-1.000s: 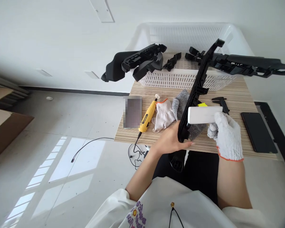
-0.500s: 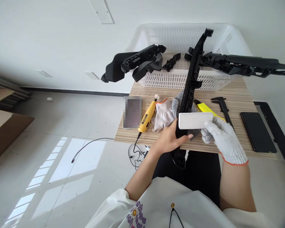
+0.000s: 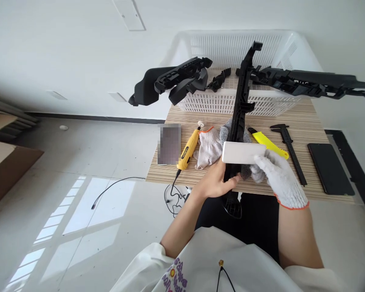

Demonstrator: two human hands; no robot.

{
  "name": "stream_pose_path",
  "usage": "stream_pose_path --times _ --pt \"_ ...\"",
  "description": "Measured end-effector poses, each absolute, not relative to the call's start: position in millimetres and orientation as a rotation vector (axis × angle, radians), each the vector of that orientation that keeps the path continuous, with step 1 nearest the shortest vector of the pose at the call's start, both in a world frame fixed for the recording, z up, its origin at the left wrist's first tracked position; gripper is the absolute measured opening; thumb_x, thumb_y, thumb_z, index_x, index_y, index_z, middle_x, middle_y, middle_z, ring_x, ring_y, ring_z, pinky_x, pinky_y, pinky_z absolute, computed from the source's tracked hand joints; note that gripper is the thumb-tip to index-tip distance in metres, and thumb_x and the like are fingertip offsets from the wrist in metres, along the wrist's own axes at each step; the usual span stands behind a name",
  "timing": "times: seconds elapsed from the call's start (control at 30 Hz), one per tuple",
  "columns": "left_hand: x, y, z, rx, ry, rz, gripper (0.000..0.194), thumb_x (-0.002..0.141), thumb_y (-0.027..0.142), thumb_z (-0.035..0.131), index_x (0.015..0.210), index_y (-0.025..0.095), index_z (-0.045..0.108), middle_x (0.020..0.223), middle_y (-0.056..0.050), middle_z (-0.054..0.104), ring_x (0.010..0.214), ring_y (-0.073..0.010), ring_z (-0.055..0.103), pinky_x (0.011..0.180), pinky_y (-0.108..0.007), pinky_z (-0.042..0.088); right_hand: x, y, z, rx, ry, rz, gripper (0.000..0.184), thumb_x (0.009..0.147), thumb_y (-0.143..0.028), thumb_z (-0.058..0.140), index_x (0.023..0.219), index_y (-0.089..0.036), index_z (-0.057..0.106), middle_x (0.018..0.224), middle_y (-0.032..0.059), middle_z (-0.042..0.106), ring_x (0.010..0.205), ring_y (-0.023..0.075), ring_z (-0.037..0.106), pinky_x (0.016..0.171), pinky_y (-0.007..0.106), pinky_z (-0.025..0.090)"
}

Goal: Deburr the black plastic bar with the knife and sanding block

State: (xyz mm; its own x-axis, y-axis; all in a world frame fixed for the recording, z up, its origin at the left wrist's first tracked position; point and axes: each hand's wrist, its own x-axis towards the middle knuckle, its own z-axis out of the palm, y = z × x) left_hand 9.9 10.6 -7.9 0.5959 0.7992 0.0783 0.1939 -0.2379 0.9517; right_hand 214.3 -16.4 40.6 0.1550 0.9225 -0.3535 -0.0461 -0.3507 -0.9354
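My bare left hand [image 3: 216, 180] is wrapped round the lower part of a long black plastic trim piece [image 3: 239, 105]. The piece stands out over the table, its far end above the white basket and its near end above my lap. In a white knitted glove, my right hand [image 3: 275, 170] grips a flat white rectangular block [image 3: 243, 153]. The block lies crosswise over the black piece, just above my left fingers; whether it touches the piece I cannot tell. Beneath the piece lies a grey glove [image 3: 226, 132], partly hidden.
A white slotted basket [image 3: 209, 103] at the back holds more black plastic parts [image 3: 182, 79], some overhanging its sides. On the striped table [image 3: 197, 115] lie a yellow rotary tool [image 3: 189, 150], a white glove [image 3: 209, 148], a yellow-handled cutter [image 3: 267, 144], a black caliper [image 3: 288, 142] and a phone [image 3: 331, 168].
The black piece has swung a little to the left at its far end. My right hand and the white block have shifted slightly left and up along with it.
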Motion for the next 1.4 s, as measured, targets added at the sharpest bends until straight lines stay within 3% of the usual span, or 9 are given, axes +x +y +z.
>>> stream_pose_path --times 0.17,0.37,0.53,0.77,0.9,1.07,1.17,1.27,1.4 --pt "5.1 14.4 -13.5 1.737 0.715 0.726 0.044 0.085 0.033 0.05 0.126 0.018 0.055 0.125 -0.013 0.071 0.112 -0.0333 0.066 0.101 -0.05 0.053 213.0 -12.5 35.0 -1.485 -0.77 1.249 0.037 0.079 -0.054 0.083 0.082 -0.023 0.062 0.061 -0.0035 0.058 0.049 0.0099 0.05 0.043 0.022 0.04" --pt "4.6 15.7 -25.7 1.659 0.675 0.795 0.064 0.09 0.038 0.046 0.15 0.017 0.052 0.147 -0.014 0.065 0.146 -0.0399 0.049 0.122 -0.056 0.04 216.1 -14.8 32.1 -1.46 -0.675 1.158 0.034 0.084 -0.054 0.079 0.086 -0.023 0.064 0.06 -0.0035 0.059 0.048 0.0101 0.051 0.042 0.022 0.039" --pt "5.9 14.4 -27.6 1.674 0.598 0.887 0.058 0.105 0.049 0.038 0.151 0.021 0.058 0.158 -0.013 0.06 0.155 -0.0398 0.044 0.131 -0.058 0.03 215.3 -21.0 36.3 -1.383 -0.923 1.437 0.041 0.078 -0.058 0.085 0.079 -0.022 0.064 0.061 -0.0009 0.064 0.048 0.0133 0.058 0.043 0.025 0.044" --pt "7.3 6.9 -16.0 1.535 0.652 0.912 0.074 0.109 0.057 0.041 0.173 0.025 0.024 0.183 -0.005 0.019 0.17 -0.034 0.017 0.139 -0.051 0.013 214.4 -16.4 28.4 -1.329 -0.682 1.11 0.035 0.084 -0.056 0.081 0.094 -0.025 0.067 0.062 -0.0047 0.06 0.049 0.0118 0.053 0.043 0.025 0.041" --pt "7.3 4.0 -14.0 1.452 0.692 0.94 0.073 0.108 0.059 0.046 0.171 0.026 0.032 0.18 -0.004 0.031 0.169 -0.0331 0.018 0.14 -0.049 0.014 218.2 -19.7 27.8 -1.351 -0.767 1.232 0.033 0.085 -0.052 0.08 0.102 -0.026 0.069 0.066 -0.0045 0.063 0.051 0.0121 0.053 0.045 0.026 0.042" --pt "8.6 2.6 -11.5 1.511 0.729 0.879 0.06 0.11 0.061 0.04 0.148 0.02 0.064 0.159 -0.011 0.061 0.153 -0.0342 0.05 0.131 -0.049 0.035 209.4 -16.7 35.7 -1.378 -0.838 1.319 0.036 0.08 -0.053 0.083 0.086 -0.024 0.063 0.066 -0.0031 0.062 0.05 0.0109 0.052 0.044 0.025 0.043" --pt "9.4 2.1 -8.3 1.464 0.755 0.834 0.063 0.11 0.064 0.037 0.144 0.019 0.065 0.142 -0.012 0.072 0.119 -0.0297 0.072 0.109 -0.045 0.054 204.2 -12.3 36.9 -1.39 -0.77 1.201 0.035 0.085 -0.055 0.078 0.087 -0.024 0.063 0.064 -0.0036 0.061 0.049 0.0098 0.051 0.043 0.023 0.04" --pt "9.7 1.7 -5.5 1.395 0.759 0.786 0.069 0.109 0.068 0.033 0.145 0.016 0.062 0.123 -0.013 0.079 0.083 -0.023 0.073 0.086 -0.041 0.06 203.2 -9.8 36.3 -1.4 -0.76 1.216 0.032 0.086 -0.053 0.077 0.091 -0.024 0.064 0.064 -0.0038 0.061 0.048 0.0098 0.052 0.042 0.022 0.04" --pt "10.2 1.8 -3.7 1.4 0.769 0.758 0.068 0.109 0.067 0.032 0.144 0.016 0.061 0.108 -0.011 0.081 0.072 -0.0214 0.07 0.076 -0.039 0.059 203.8 -8.4 38.2 -1.412 -0.738 1.228 0.031 0.083 -0.049 0.079 0.09 -0.024 0.064 0.064 -0.0049 0.06 0.047 0.0081 0.049 0.041 0.021 0.037"
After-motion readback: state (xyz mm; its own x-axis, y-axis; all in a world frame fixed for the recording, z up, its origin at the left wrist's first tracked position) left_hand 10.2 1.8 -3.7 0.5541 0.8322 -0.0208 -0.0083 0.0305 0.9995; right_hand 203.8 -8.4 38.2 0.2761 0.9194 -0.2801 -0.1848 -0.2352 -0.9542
